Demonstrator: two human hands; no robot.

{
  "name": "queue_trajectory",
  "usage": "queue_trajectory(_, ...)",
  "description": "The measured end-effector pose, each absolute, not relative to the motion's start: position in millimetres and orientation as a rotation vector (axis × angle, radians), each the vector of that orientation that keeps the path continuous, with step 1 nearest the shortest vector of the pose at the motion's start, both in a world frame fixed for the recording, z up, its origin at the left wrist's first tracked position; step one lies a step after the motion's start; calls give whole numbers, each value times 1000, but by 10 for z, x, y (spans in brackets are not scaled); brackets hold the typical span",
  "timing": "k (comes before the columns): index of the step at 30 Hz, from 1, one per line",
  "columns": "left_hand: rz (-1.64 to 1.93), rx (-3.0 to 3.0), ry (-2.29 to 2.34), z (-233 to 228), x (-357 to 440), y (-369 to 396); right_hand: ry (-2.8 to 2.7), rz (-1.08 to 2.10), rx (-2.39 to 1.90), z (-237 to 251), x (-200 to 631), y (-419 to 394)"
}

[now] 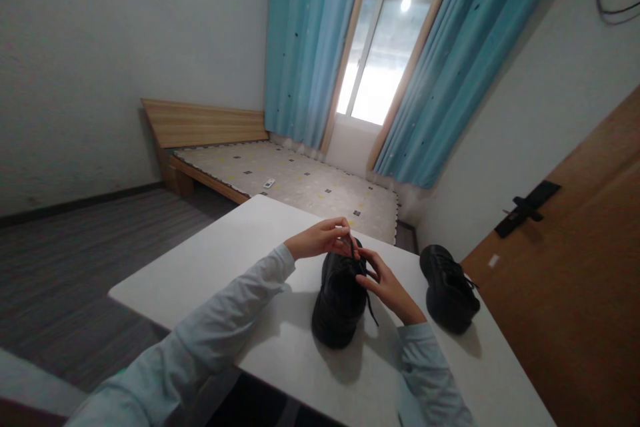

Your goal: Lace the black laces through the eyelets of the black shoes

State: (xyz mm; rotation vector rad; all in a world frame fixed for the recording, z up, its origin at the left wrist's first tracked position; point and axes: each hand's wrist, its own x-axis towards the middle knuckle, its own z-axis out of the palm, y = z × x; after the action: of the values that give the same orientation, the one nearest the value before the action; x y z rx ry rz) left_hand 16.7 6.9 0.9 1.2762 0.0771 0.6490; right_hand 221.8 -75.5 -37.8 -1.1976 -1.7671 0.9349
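Observation:
A black lace-up shoe [338, 307] stands on the white table, its heel toward me and its toe toward the window. Over the laces, my left hand [327, 238] pinches a black shoelace [352, 248], which rises in a short strand from the shoe. My right hand [387, 283] reaches in from the right, fingers curled at the lacing near the shoe's opening. Its thumb and fingertips press close together there, but what lies between them is too small and dark to make out. One loose lace end hangs down the shoe's right side, below this hand.
Another black shoe [450, 290] sits at the right on the white table [215, 273]. Beyond the table's far edge is a bed [300, 177] with a small white object [269, 183] on it. A brown door [565, 280] stands close by on the right.

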Motion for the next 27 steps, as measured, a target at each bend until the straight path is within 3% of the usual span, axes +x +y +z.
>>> queue_trajectory(27, -112, 1414, 41, 157, -78, -28, -1800, 912, -1203, -375, 2212, -761)
